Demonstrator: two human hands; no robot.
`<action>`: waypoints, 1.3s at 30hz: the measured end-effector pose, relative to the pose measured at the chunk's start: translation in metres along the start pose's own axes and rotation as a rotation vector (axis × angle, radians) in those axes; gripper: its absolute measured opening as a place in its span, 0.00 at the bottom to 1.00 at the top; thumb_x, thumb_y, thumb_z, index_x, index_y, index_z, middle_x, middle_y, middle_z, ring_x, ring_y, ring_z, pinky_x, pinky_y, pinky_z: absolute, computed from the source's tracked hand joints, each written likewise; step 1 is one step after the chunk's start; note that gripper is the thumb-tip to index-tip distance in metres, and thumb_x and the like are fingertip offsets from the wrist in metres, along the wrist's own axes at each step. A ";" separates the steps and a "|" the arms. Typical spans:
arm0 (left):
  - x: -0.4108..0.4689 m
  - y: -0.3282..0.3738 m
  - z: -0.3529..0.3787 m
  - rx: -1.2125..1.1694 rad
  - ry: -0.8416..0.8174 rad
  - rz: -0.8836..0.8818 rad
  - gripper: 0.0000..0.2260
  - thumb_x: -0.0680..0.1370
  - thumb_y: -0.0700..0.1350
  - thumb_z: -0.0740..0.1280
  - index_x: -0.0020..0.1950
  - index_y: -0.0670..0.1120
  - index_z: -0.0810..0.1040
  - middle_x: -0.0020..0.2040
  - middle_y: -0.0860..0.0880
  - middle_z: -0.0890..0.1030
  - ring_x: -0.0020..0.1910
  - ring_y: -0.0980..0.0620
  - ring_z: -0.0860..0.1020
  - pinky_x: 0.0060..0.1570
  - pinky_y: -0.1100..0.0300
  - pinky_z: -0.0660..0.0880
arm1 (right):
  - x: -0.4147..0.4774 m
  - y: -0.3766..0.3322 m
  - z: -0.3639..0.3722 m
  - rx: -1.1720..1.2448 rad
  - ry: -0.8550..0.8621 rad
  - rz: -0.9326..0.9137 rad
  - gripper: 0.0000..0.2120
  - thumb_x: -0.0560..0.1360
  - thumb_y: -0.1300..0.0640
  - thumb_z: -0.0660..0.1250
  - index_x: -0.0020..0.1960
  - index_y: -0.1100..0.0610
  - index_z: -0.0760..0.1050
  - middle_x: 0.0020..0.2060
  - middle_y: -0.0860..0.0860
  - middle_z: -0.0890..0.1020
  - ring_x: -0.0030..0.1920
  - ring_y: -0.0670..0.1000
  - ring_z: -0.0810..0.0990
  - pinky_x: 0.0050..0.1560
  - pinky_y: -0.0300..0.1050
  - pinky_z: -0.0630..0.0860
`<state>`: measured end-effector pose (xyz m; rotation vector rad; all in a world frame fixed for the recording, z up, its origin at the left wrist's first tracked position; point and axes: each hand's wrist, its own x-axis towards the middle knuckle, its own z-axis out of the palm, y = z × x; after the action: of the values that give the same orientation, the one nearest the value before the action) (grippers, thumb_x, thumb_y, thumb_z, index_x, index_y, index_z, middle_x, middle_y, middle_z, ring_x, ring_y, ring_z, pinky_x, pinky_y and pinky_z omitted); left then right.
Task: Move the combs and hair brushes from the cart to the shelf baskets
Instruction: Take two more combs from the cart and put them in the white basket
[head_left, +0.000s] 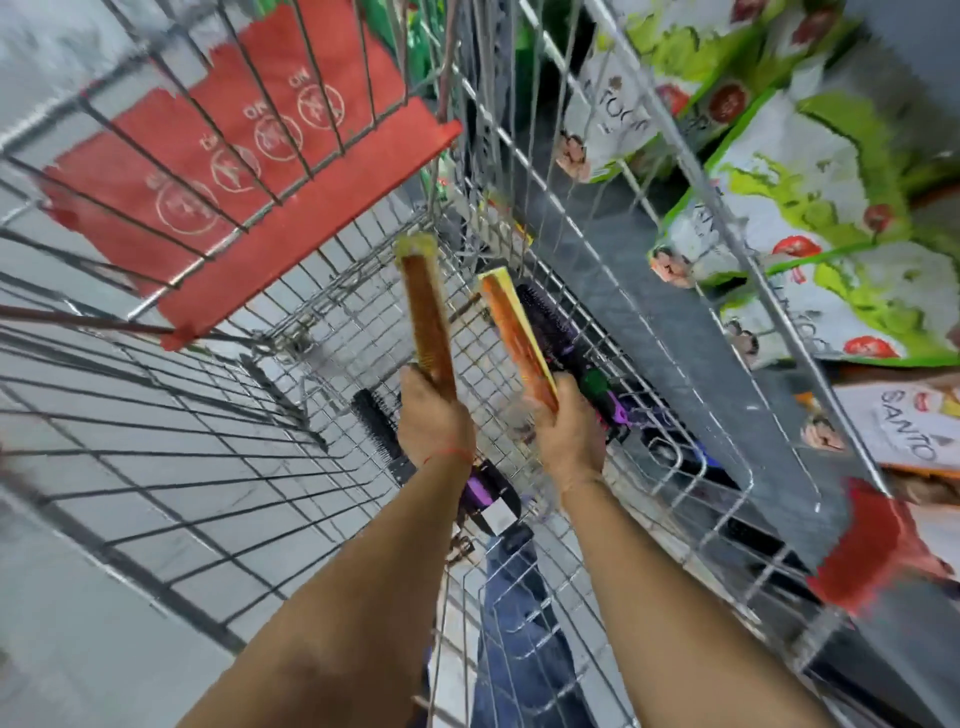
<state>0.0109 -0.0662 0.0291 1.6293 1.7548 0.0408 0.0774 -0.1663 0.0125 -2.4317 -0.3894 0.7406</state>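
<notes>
My left hand (434, 421) is closed around one comb (423, 306), my right hand (569, 434) around another comb (514, 332); both point up and away over the cart (363, 332). Shelf basket (691, 467) lies just right, nearer my right hand

Green-and-white snack bags (810, 171) fill the upper right of the frame; a red seat flap (249, 171) hangs upper left.

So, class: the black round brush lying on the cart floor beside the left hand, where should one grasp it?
Take the round brush by its smooth handle end near the wrist, coming from above; the bristled barrel points away up the cart floor.
</notes>
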 end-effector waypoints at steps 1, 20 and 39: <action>-0.004 0.001 -0.006 0.061 0.025 0.095 0.06 0.75 0.38 0.58 0.46 0.49 0.64 0.42 0.44 0.79 0.40 0.41 0.78 0.36 0.55 0.65 | -0.009 -0.002 -0.005 -0.021 0.109 -0.045 0.09 0.76 0.53 0.62 0.52 0.57 0.70 0.42 0.49 0.77 0.39 0.51 0.76 0.36 0.40 0.71; -0.349 0.247 -0.054 -0.489 -0.218 1.350 0.14 0.79 0.44 0.54 0.52 0.35 0.74 0.42 0.32 0.81 0.42 0.34 0.78 0.37 0.50 0.59 | -0.166 -0.002 -0.398 0.900 1.343 -0.443 0.12 0.70 0.67 0.68 0.44 0.56 0.66 0.33 0.45 0.68 0.30 0.34 0.68 0.36 0.28 0.66; -0.609 0.286 0.111 0.546 -0.493 1.466 0.19 0.78 0.48 0.61 0.67 0.40 0.73 0.67 0.40 0.74 0.67 0.43 0.72 0.64 0.57 0.69 | -0.280 0.291 -0.592 0.435 0.889 0.424 0.13 0.69 0.67 0.68 0.53 0.61 0.80 0.55 0.56 0.82 0.56 0.53 0.79 0.61 0.43 0.73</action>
<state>0.2707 -0.5921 0.3772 2.6634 -0.0685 -0.1537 0.2290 -0.7712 0.3664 -2.1588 0.5841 -0.1500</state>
